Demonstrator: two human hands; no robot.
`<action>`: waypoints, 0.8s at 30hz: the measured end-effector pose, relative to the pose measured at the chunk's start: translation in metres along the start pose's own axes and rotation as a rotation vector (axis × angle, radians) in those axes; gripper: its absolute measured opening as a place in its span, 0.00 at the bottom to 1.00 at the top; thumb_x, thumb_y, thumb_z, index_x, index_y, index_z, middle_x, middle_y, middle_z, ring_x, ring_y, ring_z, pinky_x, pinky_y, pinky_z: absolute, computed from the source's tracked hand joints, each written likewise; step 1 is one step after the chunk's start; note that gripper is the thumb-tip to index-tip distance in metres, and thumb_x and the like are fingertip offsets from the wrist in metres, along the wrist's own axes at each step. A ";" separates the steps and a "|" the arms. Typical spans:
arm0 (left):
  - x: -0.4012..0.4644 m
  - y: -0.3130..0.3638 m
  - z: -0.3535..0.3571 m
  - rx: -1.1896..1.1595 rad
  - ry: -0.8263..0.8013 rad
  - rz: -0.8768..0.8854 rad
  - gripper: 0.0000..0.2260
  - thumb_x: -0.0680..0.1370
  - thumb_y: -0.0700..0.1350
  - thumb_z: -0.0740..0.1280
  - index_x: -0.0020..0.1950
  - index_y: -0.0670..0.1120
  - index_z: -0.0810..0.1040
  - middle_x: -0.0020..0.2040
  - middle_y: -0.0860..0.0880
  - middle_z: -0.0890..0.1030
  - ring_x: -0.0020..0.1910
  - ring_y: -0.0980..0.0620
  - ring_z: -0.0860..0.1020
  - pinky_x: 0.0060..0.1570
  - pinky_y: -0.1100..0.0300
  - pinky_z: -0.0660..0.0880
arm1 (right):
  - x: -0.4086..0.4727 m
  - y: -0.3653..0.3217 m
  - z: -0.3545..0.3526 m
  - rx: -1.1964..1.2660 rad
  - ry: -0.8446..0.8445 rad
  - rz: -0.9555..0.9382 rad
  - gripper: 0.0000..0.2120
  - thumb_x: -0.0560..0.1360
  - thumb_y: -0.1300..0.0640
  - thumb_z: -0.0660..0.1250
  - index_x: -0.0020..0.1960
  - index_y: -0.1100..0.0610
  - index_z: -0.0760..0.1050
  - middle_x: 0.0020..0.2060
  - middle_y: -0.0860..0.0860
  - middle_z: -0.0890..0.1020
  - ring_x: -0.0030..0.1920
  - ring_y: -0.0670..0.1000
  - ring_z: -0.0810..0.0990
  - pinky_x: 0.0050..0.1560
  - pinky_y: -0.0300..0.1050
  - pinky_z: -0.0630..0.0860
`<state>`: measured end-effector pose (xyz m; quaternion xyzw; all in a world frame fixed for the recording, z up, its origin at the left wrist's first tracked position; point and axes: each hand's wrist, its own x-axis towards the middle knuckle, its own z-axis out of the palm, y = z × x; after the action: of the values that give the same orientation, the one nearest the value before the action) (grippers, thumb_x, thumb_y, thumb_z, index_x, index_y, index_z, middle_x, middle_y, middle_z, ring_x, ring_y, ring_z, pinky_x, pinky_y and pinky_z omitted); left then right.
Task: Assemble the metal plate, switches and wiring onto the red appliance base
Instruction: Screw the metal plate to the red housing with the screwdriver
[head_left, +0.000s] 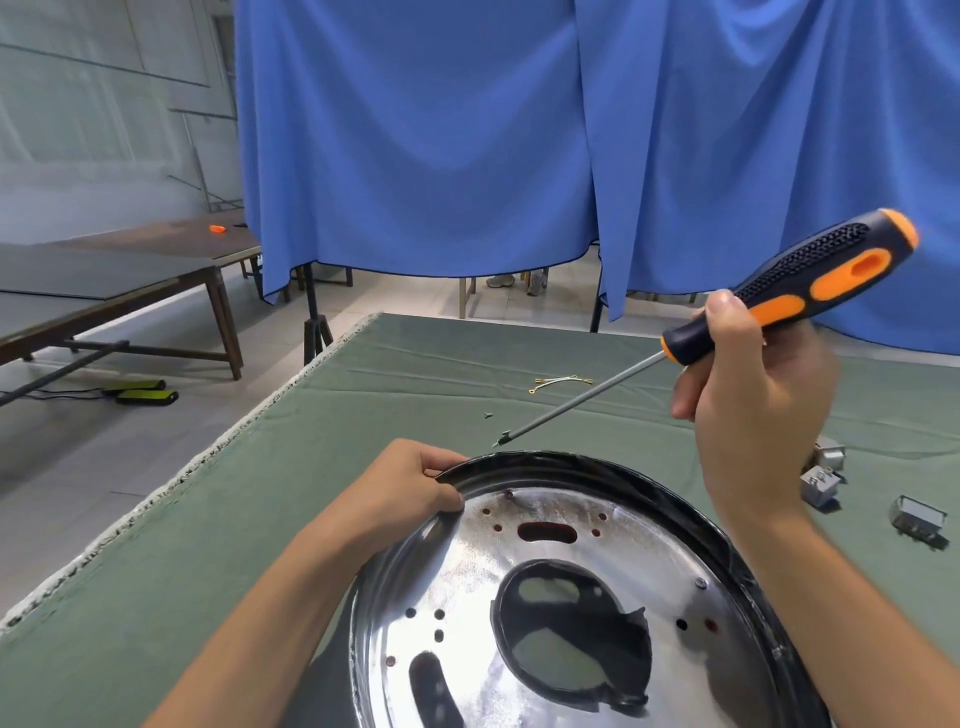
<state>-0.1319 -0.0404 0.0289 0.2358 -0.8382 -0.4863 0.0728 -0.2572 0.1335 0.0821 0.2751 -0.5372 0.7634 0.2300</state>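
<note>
A round shiny metal plate (561, 566) with several holes lies in a dark rim at the bottom centre of the green table. My left hand (415, 483) grips the rim at its upper left edge. My right hand (748, 395) holds a black and orange screwdriver (810, 280) by the lower end of its handle, raised above the table. A small screw (501, 439) clings to the screwdriver tip just above the rim's far edge. One screw (701, 583) sits in the plate at the right. Grey metal switches (821, 486) (917, 517) lie to the right. Short wires (561, 382) lie farther back.
A loose screw (487, 414) lies on the green cloth (260, 519) beyond the rim. The table's left edge runs diagonally past my left arm. Blue curtains (519, 156) hang behind the table. Wooden tables (104, 291) stand at the far left.
</note>
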 end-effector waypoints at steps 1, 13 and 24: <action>0.000 0.000 0.000 -0.006 0.000 -0.002 0.15 0.74 0.34 0.67 0.48 0.55 0.84 0.31 0.55 0.82 0.31 0.56 0.76 0.41 0.62 0.74 | 0.000 0.000 0.000 -0.005 0.000 -0.002 0.15 0.76 0.55 0.61 0.37 0.65 0.73 0.25 0.47 0.79 0.17 0.49 0.68 0.23 0.36 0.65; 0.005 0.002 0.000 -0.036 -0.019 -0.015 0.13 0.74 0.36 0.70 0.47 0.55 0.85 0.38 0.51 0.85 0.36 0.53 0.79 0.46 0.61 0.76 | -0.003 -0.002 0.001 -0.101 0.046 -0.016 0.16 0.70 0.44 0.63 0.33 0.56 0.69 0.28 0.63 0.76 0.26 0.63 0.69 0.29 0.61 0.69; 0.001 0.000 0.002 -0.041 -0.006 -0.002 0.15 0.74 0.36 0.69 0.44 0.58 0.83 0.35 0.55 0.84 0.33 0.57 0.79 0.39 0.68 0.75 | -0.008 -0.001 -0.003 -0.216 -0.028 -0.042 0.20 0.69 0.43 0.61 0.34 0.60 0.71 0.20 0.46 0.73 0.25 0.56 0.70 0.30 0.53 0.69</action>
<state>-0.1340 -0.0393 0.0277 0.2338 -0.8280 -0.5041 0.0747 -0.2512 0.1366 0.0763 0.2706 -0.6137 0.6922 0.2665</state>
